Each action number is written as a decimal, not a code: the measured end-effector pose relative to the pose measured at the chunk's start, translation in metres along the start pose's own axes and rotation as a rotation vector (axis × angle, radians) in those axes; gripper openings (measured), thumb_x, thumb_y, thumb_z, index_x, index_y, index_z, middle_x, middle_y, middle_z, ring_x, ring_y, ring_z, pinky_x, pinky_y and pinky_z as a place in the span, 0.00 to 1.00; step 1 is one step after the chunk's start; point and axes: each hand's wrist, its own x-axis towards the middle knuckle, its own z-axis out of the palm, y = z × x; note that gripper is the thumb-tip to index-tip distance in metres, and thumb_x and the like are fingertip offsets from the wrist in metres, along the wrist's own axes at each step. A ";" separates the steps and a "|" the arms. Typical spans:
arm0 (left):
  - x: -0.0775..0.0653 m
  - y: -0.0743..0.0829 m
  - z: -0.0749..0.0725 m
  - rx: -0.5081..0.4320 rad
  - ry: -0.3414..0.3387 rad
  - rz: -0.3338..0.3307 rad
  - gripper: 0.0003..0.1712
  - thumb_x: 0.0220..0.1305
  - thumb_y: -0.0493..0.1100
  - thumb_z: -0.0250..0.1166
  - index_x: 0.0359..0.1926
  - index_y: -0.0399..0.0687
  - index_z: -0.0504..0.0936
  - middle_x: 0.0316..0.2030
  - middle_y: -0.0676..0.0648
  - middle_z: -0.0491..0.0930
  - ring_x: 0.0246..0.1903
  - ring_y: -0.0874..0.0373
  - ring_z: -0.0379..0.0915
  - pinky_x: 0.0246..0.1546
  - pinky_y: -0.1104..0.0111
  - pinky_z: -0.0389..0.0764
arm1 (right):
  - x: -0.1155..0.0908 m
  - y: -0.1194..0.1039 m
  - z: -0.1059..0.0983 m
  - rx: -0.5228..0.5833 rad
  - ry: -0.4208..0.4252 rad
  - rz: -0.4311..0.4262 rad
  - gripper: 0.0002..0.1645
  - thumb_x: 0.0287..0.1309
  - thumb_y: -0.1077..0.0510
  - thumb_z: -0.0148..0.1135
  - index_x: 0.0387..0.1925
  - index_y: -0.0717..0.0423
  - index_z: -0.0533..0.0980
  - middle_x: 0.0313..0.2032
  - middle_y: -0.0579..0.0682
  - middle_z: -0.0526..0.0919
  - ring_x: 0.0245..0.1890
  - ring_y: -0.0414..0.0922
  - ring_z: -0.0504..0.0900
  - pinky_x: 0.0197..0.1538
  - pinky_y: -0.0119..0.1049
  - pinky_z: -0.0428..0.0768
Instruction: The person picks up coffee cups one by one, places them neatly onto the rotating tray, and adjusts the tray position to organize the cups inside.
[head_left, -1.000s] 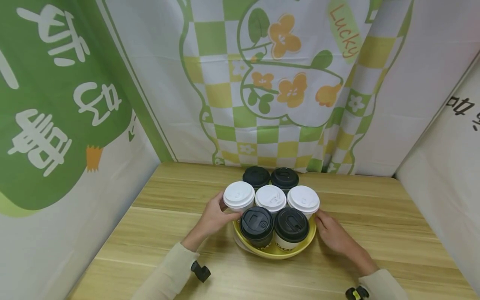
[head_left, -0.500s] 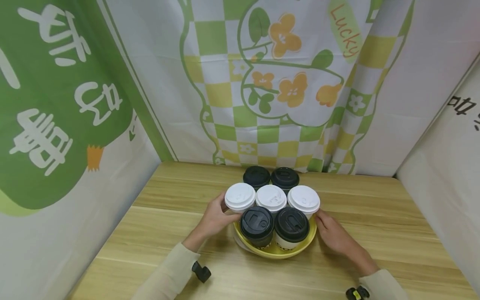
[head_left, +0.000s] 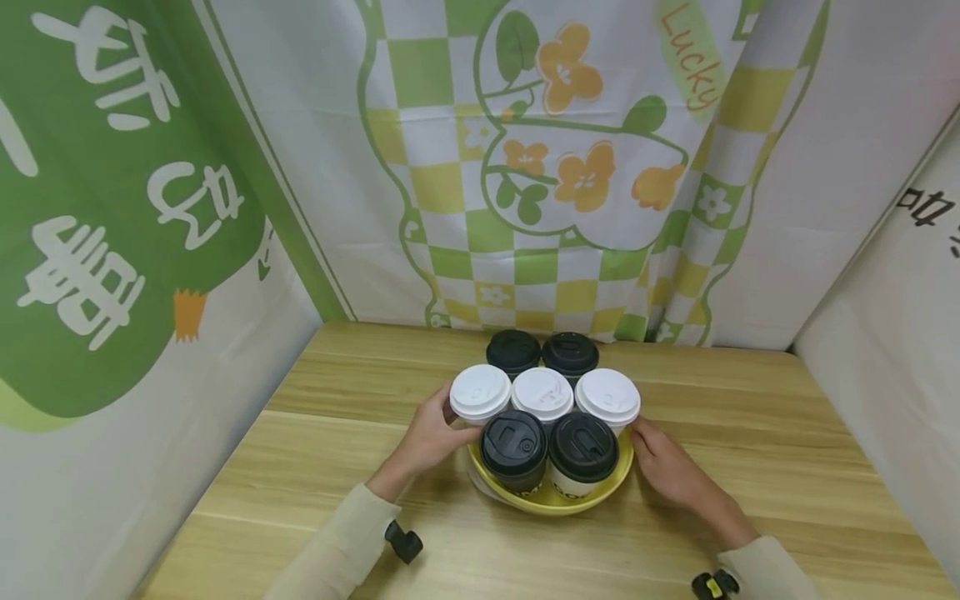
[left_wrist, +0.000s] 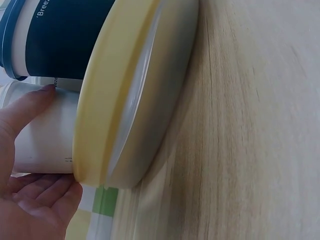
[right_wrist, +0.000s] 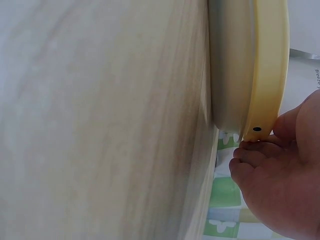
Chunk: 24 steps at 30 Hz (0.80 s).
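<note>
A round yellow tray [head_left: 551, 505] on a pale round base [left_wrist: 165, 95] bears several lidded paper coffee cups. My left hand [head_left: 432, 435] grips the white-lidded cup [head_left: 480, 393] at the tray's left, thumb on one side and fingers on the other. My right hand [head_left: 667, 467] pinches the tray's right rim [right_wrist: 268, 75], its thumb beside the right white-lidded cup [head_left: 607, 396]. Between these stands another white-lidded cup [head_left: 542, 394]. Two black-lidded cups, the front left one [head_left: 513, 450] and the front right one [head_left: 583, 448], stand nearest me.
Two more black-lidded cups, the back left one [head_left: 513, 351] and the back right one [head_left: 570, 354], stand by the patterned curtain [head_left: 536, 271]. The wooden table [head_left: 300, 467] extends around the tray. Cloth walls [head_left: 277, 350] enclose its sides.
The left white-lidded cup and my left hand have shifted very slightly to the right since the earliest frame. My right hand keeps its place at the tray rim.
</note>
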 end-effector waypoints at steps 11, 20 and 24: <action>0.000 0.001 0.002 0.009 -0.002 0.007 0.49 0.56 0.30 0.77 0.76 0.33 0.65 0.72 0.32 0.73 0.74 0.39 0.69 0.77 0.53 0.70 | -0.001 -0.001 -0.001 -0.015 0.005 0.010 0.23 0.80 0.66 0.47 0.69 0.70 0.72 0.65 0.73 0.78 0.68 0.70 0.76 0.69 0.66 0.77; 0.000 0.002 0.002 0.006 -0.009 0.009 0.48 0.57 0.30 0.77 0.77 0.32 0.65 0.73 0.32 0.72 0.75 0.39 0.68 0.77 0.53 0.70 | -0.002 -0.004 -0.002 -0.021 0.001 0.019 0.22 0.80 0.66 0.47 0.68 0.69 0.72 0.65 0.72 0.79 0.68 0.69 0.77 0.69 0.66 0.78; 0.001 0.001 0.002 0.004 -0.006 0.020 0.48 0.58 0.30 0.76 0.76 0.31 0.65 0.72 0.30 0.72 0.74 0.37 0.68 0.77 0.51 0.69 | -0.001 0.004 0.002 0.006 0.028 -0.023 0.23 0.80 0.64 0.47 0.69 0.70 0.73 0.64 0.73 0.79 0.67 0.71 0.77 0.67 0.68 0.77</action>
